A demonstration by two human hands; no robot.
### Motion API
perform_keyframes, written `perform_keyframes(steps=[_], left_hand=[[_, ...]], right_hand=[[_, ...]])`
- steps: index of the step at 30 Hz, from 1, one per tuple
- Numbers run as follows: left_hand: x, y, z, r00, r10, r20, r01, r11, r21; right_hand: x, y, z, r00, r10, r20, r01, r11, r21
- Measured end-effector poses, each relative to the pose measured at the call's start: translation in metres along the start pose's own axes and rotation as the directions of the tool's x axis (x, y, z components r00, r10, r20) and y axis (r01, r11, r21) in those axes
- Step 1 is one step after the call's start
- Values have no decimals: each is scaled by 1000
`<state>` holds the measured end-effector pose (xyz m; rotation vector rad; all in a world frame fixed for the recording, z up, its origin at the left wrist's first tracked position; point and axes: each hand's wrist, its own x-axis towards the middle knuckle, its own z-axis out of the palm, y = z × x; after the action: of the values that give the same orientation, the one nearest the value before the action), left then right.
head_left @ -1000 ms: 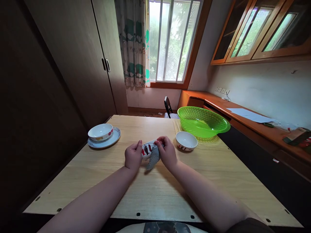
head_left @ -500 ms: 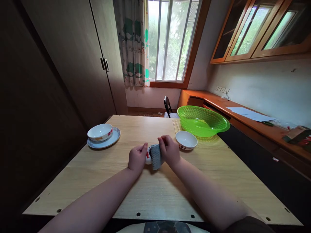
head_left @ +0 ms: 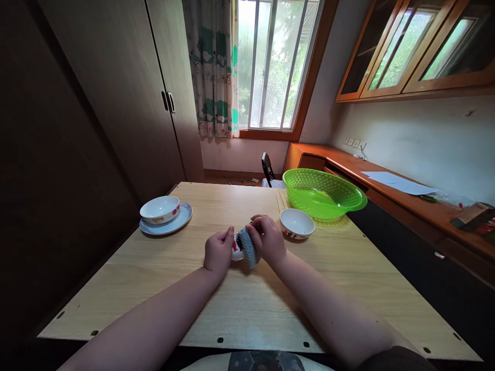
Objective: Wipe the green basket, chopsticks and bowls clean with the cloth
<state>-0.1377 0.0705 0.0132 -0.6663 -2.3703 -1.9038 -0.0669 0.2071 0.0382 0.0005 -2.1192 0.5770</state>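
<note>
In the head view, my left hand (head_left: 219, 251) is closed round a small white piece of crockery (head_left: 237, 249) with a red and black pattern. Its exact shape is hidden by my fingers and a cloth. My right hand (head_left: 268, 239) pinches a grey-blue textured cloth (head_left: 249, 248), which lies against the crockery's right side and hangs down below it. Both hands are held close together above the middle of the wooden table (head_left: 232, 304). Just beyond my right hand stands a white bowl (head_left: 297, 224) with a dark pattern outside.
On the left, a white floral bowl (head_left: 160, 210) sits on a blue-rimmed plate (head_left: 185, 219). A large green plastic basket (head_left: 325, 198) stands at the far right, with chopsticks (head_left: 280, 201) beside it. A desk (head_left: 394, 172) runs along the right wall; a tall cabinet (head_left: 127, 103) is left.
My right hand's fingers have shifted on the cloth, which now slants and bunches more to the right. My left hand keeps its hold with little movement.
</note>
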Motion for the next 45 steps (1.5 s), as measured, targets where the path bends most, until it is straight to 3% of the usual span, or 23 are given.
perform_keyframes(steps=[5,8,11,14,16,22,26,28,32,34,37,40,42,45], left_hand=[[7,-3,0,990,-105,-96,91,987,-135],[8,-5,1,987,-124,-99,109,983,-150],[6,-5,2,994,-82,-73,72,989,-130],[3,-4,4,999,-22,-28,18,994,-107],[2,-4,4,1000,-12,-6,11,994,-108],[3,-7,6,996,-84,-33,77,980,-181],[5,-7,6,995,-104,7,103,972,-211],[5,-6,5,997,-81,-6,79,980,-181],[1,-2,3,1000,7,-4,-7,995,-95],[-1,1,2,999,29,26,-27,997,-78],[-2,0,2,1000,3,2,-3,994,-106],[1,-5,3,996,-81,-23,72,966,-248],[4,-9,3,990,-140,-10,128,932,-340],[6,-11,3,982,-186,-8,173,929,-328]], right_hand=[[-7,-1,2,988,-125,88,128,991,-37],[-13,-2,7,989,-112,97,125,983,-134],[-18,-6,12,984,-142,112,160,970,-181],[-20,-12,14,948,-236,213,272,949,-159],[-20,-13,14,936,-243,253,282,951,-128],[-16,2,18,990,-40,133,37,999,27],[-19,8,24,986,159,53,-164,979,124],[-21,3,23,987,152,52,-156,983,97],[-22,-15,15,983,-62,170,65,998,-11],[-20,-22,11,972,-91,215,100,994,-32],[-15,-20,10,983,-29,181,27,1000,12],[-12,-10,14,993,73,96,-88,984,154],[-13,-4,19,984,170,58,-179,952,249],[-15,-1,24,967,252,37,-251,920,302]])
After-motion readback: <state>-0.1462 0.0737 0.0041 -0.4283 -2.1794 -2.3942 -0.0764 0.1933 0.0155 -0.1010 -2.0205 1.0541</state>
